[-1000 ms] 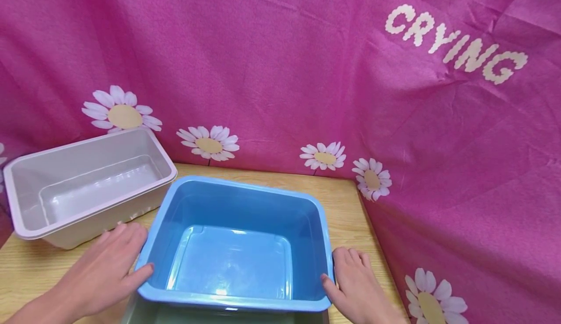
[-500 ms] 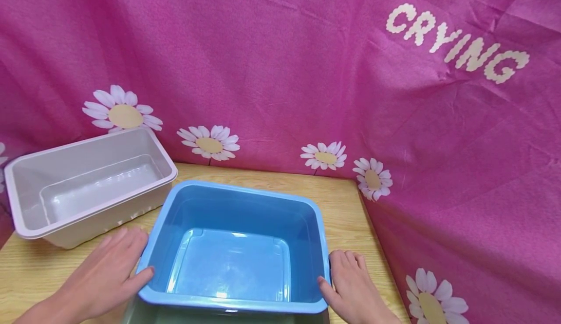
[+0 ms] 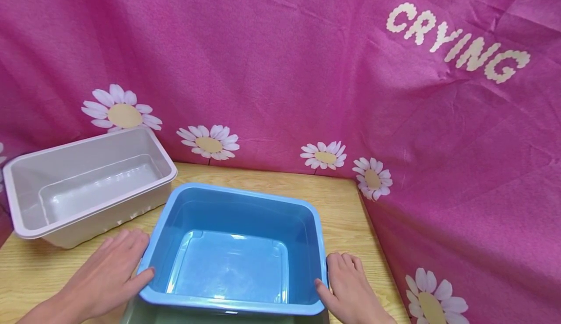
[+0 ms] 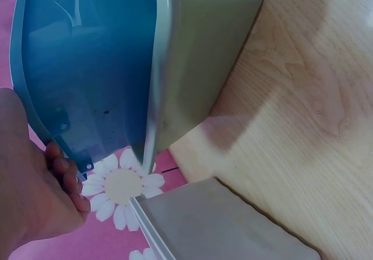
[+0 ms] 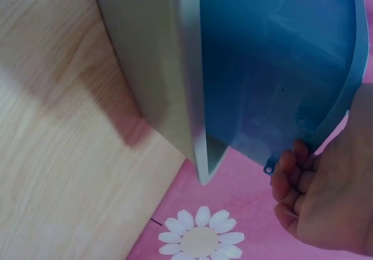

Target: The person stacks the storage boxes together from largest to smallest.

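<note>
Both hands hold a blue plastic storage bin by its short sides. My left hand grips the left rim, thumb over the edge, fingers curled beneath it in the left wrist view. On the right rim, my right hand does the same, its curled fingers under the lip. Below sits a pale green bin on the wooden table; the blue bin's lower part is inside it, while its rim stands well above the green rim. From the head, only a strip of the green bin shows.
A greyish-white bin stands at the left, close to the left hand. The wooden table ends at a pink cloth with printed daisies, which hangs behind and along the right side.
The blue bin has come down a little toward me, its right side shifting slightly left. Both hands keep their hold and move with it. The greyish-white bin stays put.
</note>
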A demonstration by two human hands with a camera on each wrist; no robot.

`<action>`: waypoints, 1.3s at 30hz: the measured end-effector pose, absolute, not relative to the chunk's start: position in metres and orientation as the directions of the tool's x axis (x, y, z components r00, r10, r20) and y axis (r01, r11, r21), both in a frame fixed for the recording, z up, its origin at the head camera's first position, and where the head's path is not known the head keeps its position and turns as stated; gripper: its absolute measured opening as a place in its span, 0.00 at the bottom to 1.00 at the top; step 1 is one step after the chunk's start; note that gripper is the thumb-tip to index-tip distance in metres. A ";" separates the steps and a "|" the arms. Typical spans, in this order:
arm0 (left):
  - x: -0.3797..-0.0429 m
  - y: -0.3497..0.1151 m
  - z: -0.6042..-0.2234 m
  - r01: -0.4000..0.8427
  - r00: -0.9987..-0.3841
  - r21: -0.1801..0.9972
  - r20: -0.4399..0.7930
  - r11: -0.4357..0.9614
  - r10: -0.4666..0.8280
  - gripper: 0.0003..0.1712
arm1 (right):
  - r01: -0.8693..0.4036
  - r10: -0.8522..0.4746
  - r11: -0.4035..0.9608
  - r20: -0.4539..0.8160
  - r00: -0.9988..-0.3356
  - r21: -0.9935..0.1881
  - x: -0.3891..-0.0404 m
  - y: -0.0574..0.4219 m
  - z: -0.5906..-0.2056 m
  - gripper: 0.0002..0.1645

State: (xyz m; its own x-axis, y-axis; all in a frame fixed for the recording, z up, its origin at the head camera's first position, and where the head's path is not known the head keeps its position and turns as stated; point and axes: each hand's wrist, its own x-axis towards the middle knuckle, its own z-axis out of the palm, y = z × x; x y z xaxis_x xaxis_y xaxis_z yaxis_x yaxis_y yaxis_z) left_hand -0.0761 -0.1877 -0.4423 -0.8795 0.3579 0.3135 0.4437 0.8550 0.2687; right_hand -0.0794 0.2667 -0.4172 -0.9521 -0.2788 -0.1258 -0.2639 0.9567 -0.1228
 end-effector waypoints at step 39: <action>-0.076 -0.180 -0.450 0.348 -0.937 0.300 0.136 0.888 0.321 0.21 | -0.308 -0.315 0.946 -0.062 -0.947 -0.097 -0.088 0.272 -0.432 0.20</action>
State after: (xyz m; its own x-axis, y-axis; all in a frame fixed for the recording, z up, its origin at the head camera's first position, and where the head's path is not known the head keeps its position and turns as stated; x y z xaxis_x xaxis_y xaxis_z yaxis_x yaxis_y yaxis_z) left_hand -0.0758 -0.1802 -0.4503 -0.9372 0.3210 0.1364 0.3479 0.8882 0.3001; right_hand -0.0882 0.2717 -0.4316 -0.9472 -0.3146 -0.0624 -0.3080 0.9464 -0.0967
